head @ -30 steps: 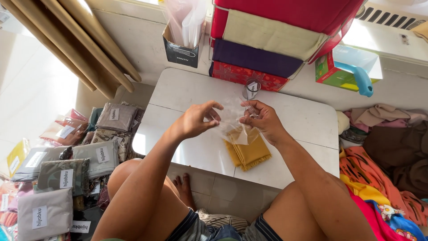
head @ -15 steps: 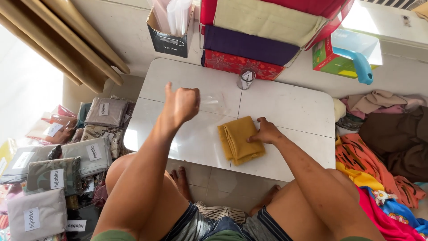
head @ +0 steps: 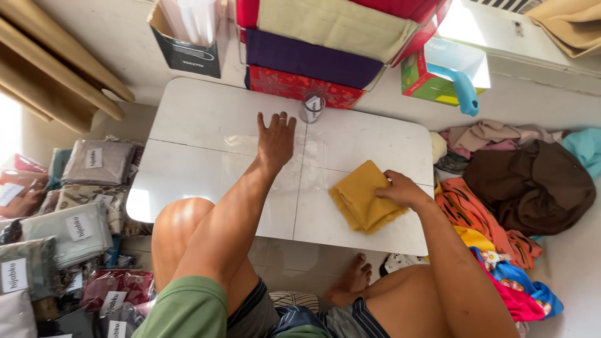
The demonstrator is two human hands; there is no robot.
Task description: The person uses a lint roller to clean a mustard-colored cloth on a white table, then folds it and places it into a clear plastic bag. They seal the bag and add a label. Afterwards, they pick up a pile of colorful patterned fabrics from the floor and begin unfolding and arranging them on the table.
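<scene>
Since half a second ago, the left hand has dropped from the air and now lies flat, fingers spread wide, on a clear plastic bag smoothed against the white table; the bag is hard to see, showing mostly as glare and faint edges. At four o'clock from that palm, the right hand rests on the folded mustard cloth, fingers curled over its upper right corner, much as it did before. The cloth lies near the table's front right edge, well apart from the bag.

It looks like the flattening step of bagging: the sleeve is being pressed smooth while the cloth waits. Next, I judge, the bag's mouth must be opened and the cloth slid toward ten o'clock into it, which calls for the left fingers to pinch an edge rather than press.

At twelve o'clock from the left hand stands a small tape roll, just before the stacked fabric boxes. Packed cloth bundles crowd the floor at nine o'clock; loose garments pile at three o'clock.
</scene>
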